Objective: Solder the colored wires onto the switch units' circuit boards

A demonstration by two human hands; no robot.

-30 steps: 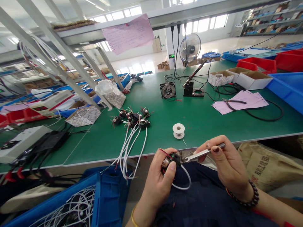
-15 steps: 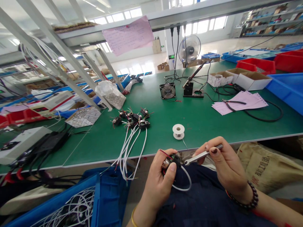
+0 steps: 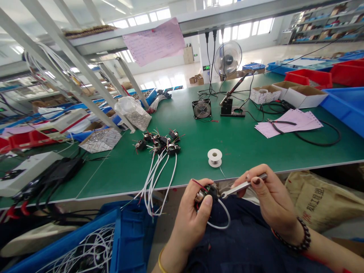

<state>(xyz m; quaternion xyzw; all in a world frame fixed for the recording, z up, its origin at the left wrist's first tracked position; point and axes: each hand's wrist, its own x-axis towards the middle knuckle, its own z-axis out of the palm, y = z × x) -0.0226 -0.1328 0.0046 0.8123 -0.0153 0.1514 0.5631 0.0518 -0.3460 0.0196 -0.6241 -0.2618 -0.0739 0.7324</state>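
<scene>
Left fingers (image 3: 204, 207) are holding the probably light module (image 3: 200, 195) by its stiff-looking housing (image 3: 212, 192), while right fingers (image 3: 261, 191) are pinching a wrench (image 3: 234, 190)

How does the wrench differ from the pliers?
The wrench is gripped in the right hand; the pliers lie on the pink papers. The wrench is silvery, while the pliers look mostly dark. The wrench is one straight bar, whereas the pliers spread into a forked shape. Both are hand tools.
</scene>
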